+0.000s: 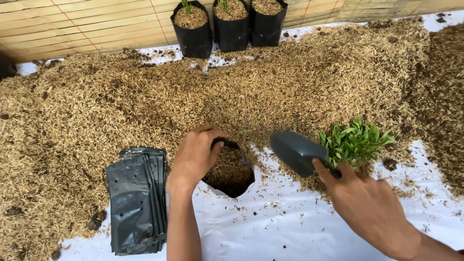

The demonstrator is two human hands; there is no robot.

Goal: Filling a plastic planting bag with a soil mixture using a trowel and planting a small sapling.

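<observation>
The left hand [195, 155] curled over the rim of a small black plastic grow bag [231, 170], half-filled with husk, fingers clamped. The right hand [368, 205] gripped a dark grey plastic trowel [296, 152] beside leafy green seedlings [354, 140].

My right hand [369, 205] hides scoop [296, 152] handle. Three filled grow bags [231, 29] cut off by top edge. My left hand [195, 154] covers bag [230, 170] rim.

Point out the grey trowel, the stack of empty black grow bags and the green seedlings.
grey trowel [292, 151], head view, middle of the blade.
stack of empty black grow bags [131, 203], head view, top bag's flat face.
green seedlings [354, 140], head view, leafy middle.
</observation>
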